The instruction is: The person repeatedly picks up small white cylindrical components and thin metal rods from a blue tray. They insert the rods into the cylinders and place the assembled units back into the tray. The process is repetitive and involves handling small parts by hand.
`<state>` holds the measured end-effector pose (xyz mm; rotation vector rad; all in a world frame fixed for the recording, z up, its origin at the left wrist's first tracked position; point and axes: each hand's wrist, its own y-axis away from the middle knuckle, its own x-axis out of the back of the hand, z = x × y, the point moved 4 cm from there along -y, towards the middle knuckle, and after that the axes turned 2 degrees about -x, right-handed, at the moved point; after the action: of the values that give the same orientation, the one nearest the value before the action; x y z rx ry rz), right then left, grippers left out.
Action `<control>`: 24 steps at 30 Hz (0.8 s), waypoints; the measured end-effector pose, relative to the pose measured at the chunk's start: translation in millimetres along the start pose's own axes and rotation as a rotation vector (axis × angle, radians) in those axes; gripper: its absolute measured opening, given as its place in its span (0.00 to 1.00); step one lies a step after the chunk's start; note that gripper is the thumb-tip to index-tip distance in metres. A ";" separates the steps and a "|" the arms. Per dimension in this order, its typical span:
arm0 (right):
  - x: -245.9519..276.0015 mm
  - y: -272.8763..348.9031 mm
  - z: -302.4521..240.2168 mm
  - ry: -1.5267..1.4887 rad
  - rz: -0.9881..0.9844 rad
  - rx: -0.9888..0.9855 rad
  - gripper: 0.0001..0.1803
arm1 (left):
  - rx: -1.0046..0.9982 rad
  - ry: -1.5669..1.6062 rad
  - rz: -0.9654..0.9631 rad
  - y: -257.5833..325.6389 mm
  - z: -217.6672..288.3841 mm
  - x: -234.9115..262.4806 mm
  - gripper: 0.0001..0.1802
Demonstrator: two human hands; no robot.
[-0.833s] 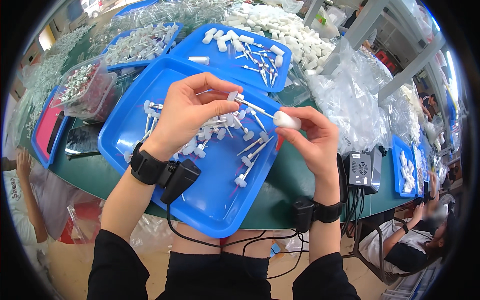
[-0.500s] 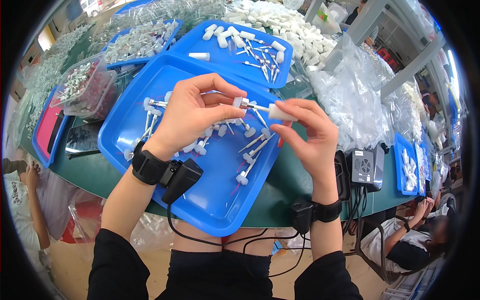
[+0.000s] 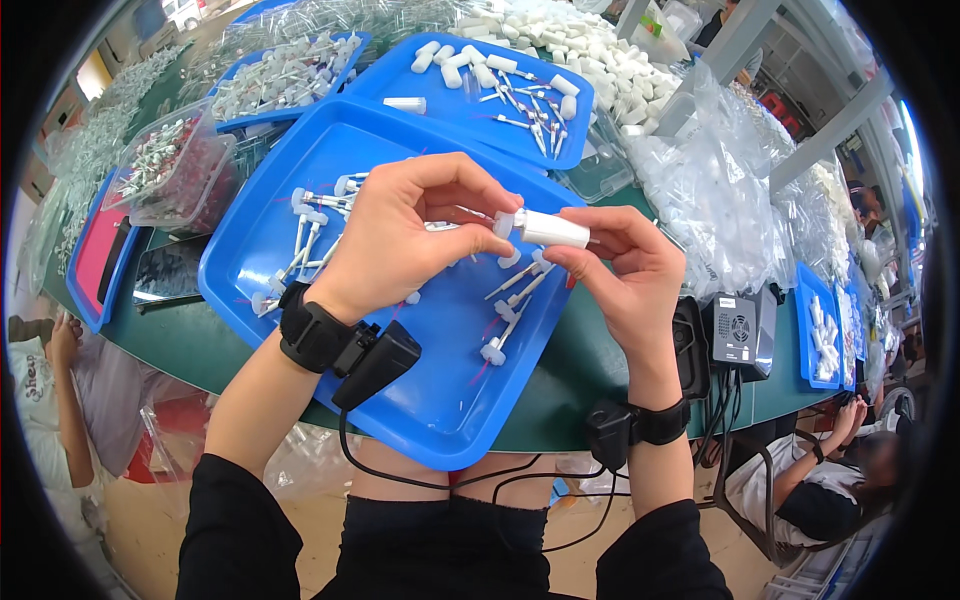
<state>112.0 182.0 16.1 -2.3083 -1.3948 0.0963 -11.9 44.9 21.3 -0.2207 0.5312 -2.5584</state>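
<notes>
Tabletop (image 3: 560, 410), box (image 3: 737, 330) (label (image 3: 727, 303) illegible), capped cylinder (image 3: 555, 229) pinched between left fingers (image 3: 476, 240) and right fingers (image 3: 598, 276)

On its right side, the green counter (image 3: 570, 385) carries a grey box (image 3: 735, 335) with a round fan grille; black cables (image 3: 712, 420) hang below it. Behind the box lie many see-through bags (image 3: 700, 200), near a grey metal frame (image 3: 735, 50). On the left stands a plastic tub (image 3: 150, 213), and just beside it a dark glossy slab (image 3: 170, 270), whose kind I cannot tell. Farther left is a pink tray (image 3: 88, 250) with blue rim. One person (image 3: 820, 515) at right sits on a chair (image 3: 768, 500); another person (image 3: 35, 410), at left, is seen only partly.
</notes>
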 end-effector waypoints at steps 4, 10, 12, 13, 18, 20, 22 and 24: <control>-1.4 2.0 1.1 -0.031 -0.012 -0.076 0.12 | 0.016 -0.022 -0.009 2.3 -0.5 -2.7 0.12; -3.0 0.9 3.5 -0.069 -0.044 0.018 0.13 | -0.018 -0.045 -0.001 2.6 -1.7 -3.0 0.13; 4.1 -4.7 6.4 -0.124 -0.032 -0.002 0.12 | 0.003 -0.003 0.013 1.8 -1.6 -2.1 0.13; 11.8 -7.9 4.0 -0.111 0.061 0.060 0.10 | 0.012 0.018 0.021 1.0 -1.2 -1.2 0.13; 64.9 -14.0 30.2 0.588 0.427 -0.193 0.12 | 0.109 -0.003 0.029 -1.7 -3.0 3.6 0.15; 72.8 -17.0 45.7 0.840 0.341 -0.073 0.16 | 0.154 0.015 0.032 -0.4 -4.2 4.4 0.16; 73.7 -20.4 61.7 0.920 0.188 0.029 0.22 | 0.183 0.036 0.030 -0.6 -6.3 3.8 0.16; 65.7 -19.2 72.9 1.036 0.130 0.007 0.22 | 0.132 0.100 0.050 -0.9 -4.4 3.6 0.15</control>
<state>107.9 270.0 -31.1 -1.9150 -0.6865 -0.9125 -16.5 45.2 17.8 -0.0324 0.3967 -2.5535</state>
